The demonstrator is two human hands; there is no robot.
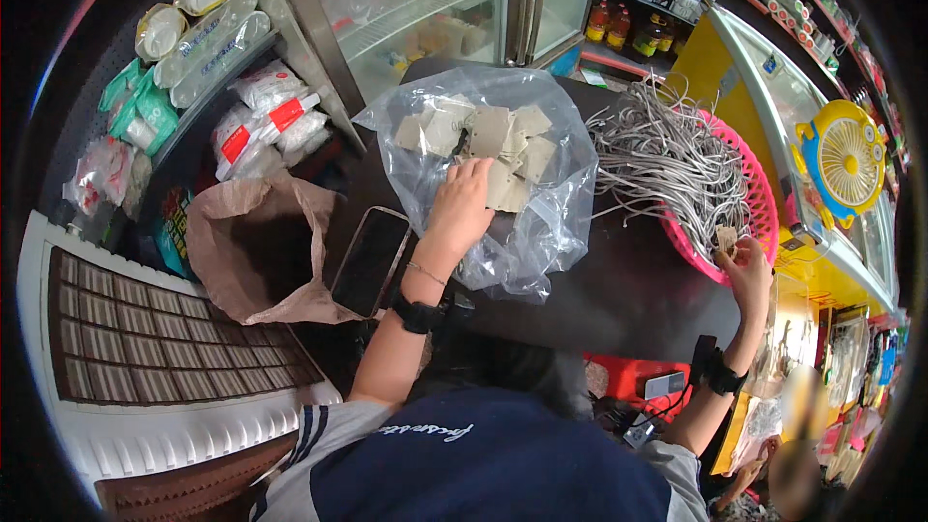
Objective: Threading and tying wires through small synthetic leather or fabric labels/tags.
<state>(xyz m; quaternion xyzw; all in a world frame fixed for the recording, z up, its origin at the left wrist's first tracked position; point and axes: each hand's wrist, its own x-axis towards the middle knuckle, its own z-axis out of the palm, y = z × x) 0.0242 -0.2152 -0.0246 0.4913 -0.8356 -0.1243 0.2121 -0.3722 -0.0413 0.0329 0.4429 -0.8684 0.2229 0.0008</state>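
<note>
A clear plastic bag (565,232) lies spread on the dark table, with several beige square cards (491,130) loosely piled in it. My left hand (462,201) reaches over the bag's near side, its fingers stretched out onto the cards. At the near right rim of a pink plastic basket (764,195), my right hand (749,271) pinches a small beige card (726,238). A large tangle of grey cords (667,150) fills the basket and spills over its left side. The fingertips of my right hand are partly hidden behind the card.
A phone (370,261) and an open brown sack (261,251) are left of the bag. The dark table (628,300) runs beneath everything. A glass-door fridge (425,10) stands behind; a yellow-and-blue fan (843,159) sits on the right. Another person's hand (754,464) shows at lower right.
</note>
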